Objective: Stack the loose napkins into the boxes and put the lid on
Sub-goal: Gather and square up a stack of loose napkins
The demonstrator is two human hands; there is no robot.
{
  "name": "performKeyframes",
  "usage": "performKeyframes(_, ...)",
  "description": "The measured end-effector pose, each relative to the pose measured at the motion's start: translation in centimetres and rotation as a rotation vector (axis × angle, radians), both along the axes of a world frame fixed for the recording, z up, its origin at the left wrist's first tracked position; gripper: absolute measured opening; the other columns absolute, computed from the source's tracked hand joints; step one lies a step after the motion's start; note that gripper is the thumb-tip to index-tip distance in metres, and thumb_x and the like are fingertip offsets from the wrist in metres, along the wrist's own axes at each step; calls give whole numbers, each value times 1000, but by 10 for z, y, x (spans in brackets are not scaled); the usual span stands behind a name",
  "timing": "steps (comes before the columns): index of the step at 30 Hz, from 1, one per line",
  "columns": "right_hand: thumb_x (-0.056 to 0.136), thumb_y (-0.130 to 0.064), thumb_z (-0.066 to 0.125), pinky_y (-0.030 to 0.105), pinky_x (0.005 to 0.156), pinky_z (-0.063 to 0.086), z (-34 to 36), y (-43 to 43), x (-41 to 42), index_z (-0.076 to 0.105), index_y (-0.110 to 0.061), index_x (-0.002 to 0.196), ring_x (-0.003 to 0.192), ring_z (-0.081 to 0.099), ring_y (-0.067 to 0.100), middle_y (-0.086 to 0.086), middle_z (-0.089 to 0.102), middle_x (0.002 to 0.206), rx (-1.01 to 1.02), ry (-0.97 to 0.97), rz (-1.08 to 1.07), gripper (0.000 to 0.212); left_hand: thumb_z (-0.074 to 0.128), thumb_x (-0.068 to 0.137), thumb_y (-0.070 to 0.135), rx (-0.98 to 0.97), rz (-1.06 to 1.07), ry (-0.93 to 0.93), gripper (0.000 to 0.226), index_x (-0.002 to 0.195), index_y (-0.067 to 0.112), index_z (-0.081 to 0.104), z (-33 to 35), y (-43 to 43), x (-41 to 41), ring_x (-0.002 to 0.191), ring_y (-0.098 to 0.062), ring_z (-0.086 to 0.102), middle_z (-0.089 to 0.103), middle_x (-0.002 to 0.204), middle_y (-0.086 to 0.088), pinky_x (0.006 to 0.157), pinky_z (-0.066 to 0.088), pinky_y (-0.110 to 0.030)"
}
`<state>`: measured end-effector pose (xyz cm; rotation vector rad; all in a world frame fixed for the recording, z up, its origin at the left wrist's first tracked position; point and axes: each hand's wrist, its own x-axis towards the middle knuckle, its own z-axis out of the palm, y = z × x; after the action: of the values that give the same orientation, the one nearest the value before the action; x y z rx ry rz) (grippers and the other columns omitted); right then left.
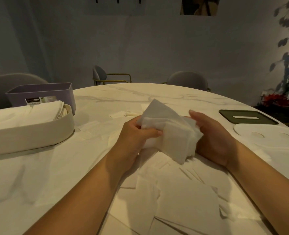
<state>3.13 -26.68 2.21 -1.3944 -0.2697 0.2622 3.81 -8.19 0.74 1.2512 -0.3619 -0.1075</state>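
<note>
Head view: the left hand [135,135] grips a napkin stack [171,133] over the table [38,175], fingers curled round it. The right hand [214,139] presses its side, fingers straight. Cream box [30,134] left, green lid [228,114] right.

We see through a single wide-angle camera worn on the head, looking forward and down over the round white marble-patterned bench [182,97], close enough that both forearms run in from the bottom edge and the left hand [133,138] and right hand [215,141] meet mid-frame at a stack of white paper napkins [172,134]. The view faces across the bench toward grey upholstered chairs [187,80] and a grey wall [140,48] beyond, and the wide lens bends the far rim into an arc, with the beige oval box [30,134] cut at the left edge and the white oval lid [265,138] at the right.
</note>
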Motion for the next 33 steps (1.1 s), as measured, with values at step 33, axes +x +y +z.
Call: performKeyframes(33, 84, -7, 65, 33, 73, 60, -14, 4, 10, 60, -27, 105, 94, 60, 23, -4, 63, 100, -274, -227, -245, 29, 41, 90, 11, 69, 359, 116, 19, 73, 16, 45, 5, -6, 4, 83, -22, 57, 63, 88, 0, 64, 46, -33)
